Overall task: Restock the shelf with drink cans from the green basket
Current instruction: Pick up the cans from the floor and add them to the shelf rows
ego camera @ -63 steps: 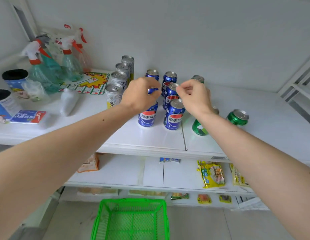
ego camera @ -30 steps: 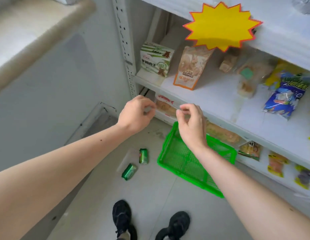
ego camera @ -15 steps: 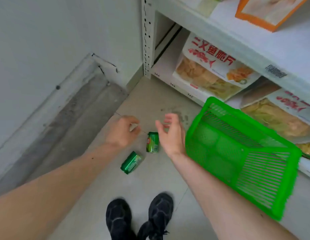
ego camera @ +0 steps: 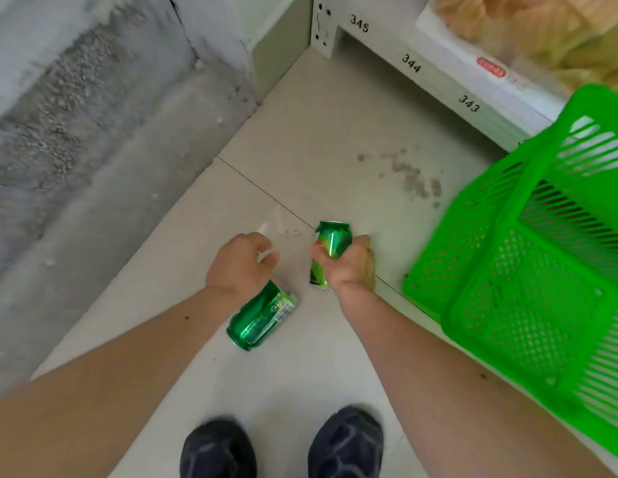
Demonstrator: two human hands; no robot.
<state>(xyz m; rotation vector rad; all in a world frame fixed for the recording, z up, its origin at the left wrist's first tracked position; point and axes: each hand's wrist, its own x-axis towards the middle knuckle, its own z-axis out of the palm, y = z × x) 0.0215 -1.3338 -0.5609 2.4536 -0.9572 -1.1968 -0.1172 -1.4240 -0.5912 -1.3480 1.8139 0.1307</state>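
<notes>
Two green drink cans lie on the floor tiles. My right hand (ego camera: 349, 267) is wrapped around the farther green can (ego camera: 330, 241). The nearer green can (ego camera: 262, 317) lies on its side, and my left hand (ego camera: 240, 265) hovers just above its far end with fingers curled but apart, holding nothing. The green basket (ego camera: 528, 270) stands on the floor to the right and looks empty in the part I see.
The bottom shelf edge (ego camera: 438, 81), with handwritten numbers, runs along the upper right, with snack bags (ego camera: 542, 32) on it. A rough concrete kerb (ego camera: 76, 139) and wall bound the left. My two dark shoes (ego camera: 283, 446) stand at the bottom.
My view dropped from the can shelf to the floor. Both hands came down to the two fallen cans, and my right hand closed around the farther one.
</notes>
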